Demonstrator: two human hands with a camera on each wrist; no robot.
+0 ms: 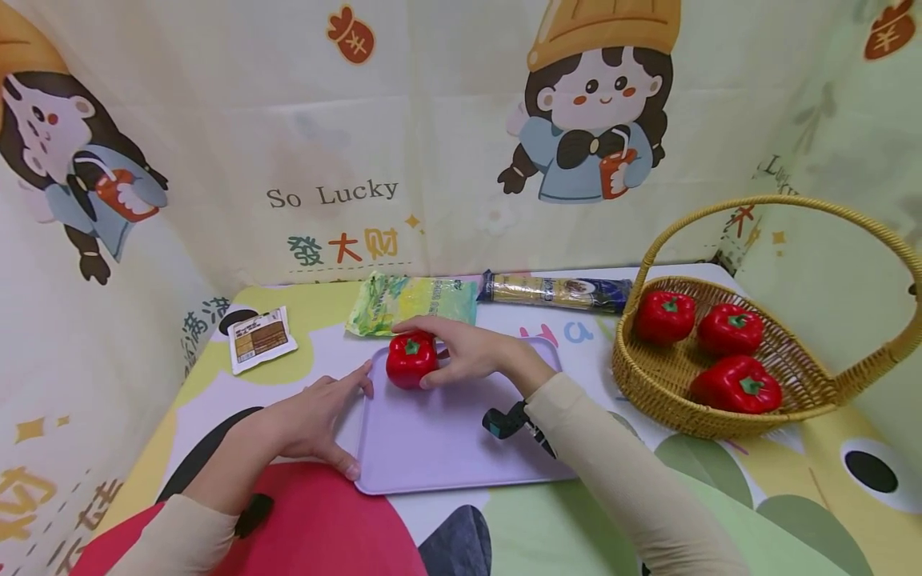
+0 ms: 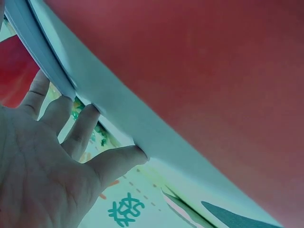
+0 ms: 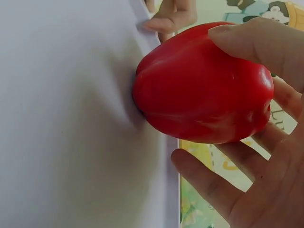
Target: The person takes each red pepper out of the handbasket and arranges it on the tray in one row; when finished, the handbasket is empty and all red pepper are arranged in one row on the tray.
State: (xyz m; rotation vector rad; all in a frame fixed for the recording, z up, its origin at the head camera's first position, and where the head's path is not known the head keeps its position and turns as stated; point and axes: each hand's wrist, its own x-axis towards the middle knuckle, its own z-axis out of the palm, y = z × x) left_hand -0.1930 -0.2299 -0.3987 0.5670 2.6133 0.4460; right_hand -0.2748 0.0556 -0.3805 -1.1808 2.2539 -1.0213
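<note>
Near the upper left corner of a lilac tray (image 1: 446, 448), my right hand (image 1: 471, 350) holds a red bell pepper (image 1: 410, 364) with a green stem. In the right wrist view, the thumb lies on one side of the pepper (image 3: 204, 85) and fingers on the other, its end right at the tray surface. My left hand (image 1: 313, 424) rests at the tray's left edge, fingers spread and fairly straight, the thumb close to the lower left corner. The left wrist view shows those fingertips (image 2: 140, 154) touching along the edge.
A wicker basket (image 1: 648, 392) with a tall handle stands on the right, holding several red bell peppers (image 1: 730, 329). Behind the tray lie a green-yellow packet (image 1: 418, 298) and a pack of noodles (image 1: 555, 291). A small white-brown packet (image 1: 261, 339) lies at the back left.
</note>
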